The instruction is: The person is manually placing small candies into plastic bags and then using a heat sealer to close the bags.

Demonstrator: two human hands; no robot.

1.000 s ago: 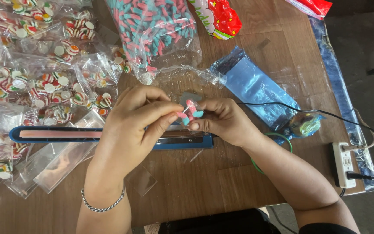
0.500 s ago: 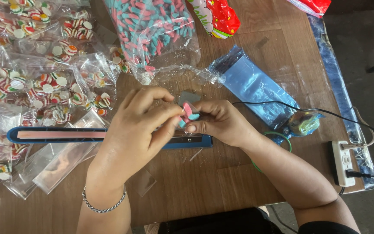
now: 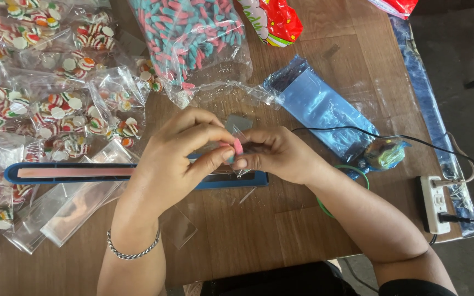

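My left hand (image 3: 179, 156) and my right hand (image 3: 272, 153) meet over the middle of the wooden table (image 3: 281, 230), fingertips drawn together around a small clear bag (image 3: 236, 130) and a pink gummy candy (image 3: 237, 146). My left thumb and forefinger are closed in a pinch on the bag's near edge, and my right hand is curled shut on the other side of it, the thumb pressed against the candy. I think there is a bit of blue candy just under the pink one, but my fingers cover most of it, so I can't be sure. The candy and bag sit right above the long blue heat sealer (image 3: 83, 172), which lies flat across the table under my hands, its pink sealing strip showing on the left. A silver chain bracelet (image 3: 133, 251) circles my left wrist. To my left, filled packets of round red, white and green candies (image 3: 45, 104) are heaped close together, and a stack of empty clear bags (image 3: 67, 211) lies just in front of the sealer. Straight ahead is a big open bag of pink and blue gummies (image 3: 190, 33), with a red foil packet (image 3: 275, 19) just beside it. To my right rests a sheaf of bluish clear sleeves (image 3: 325, 109), and beyond it a white power strip (image 3: 437, 203) near the table's edge with a black cord running to it.
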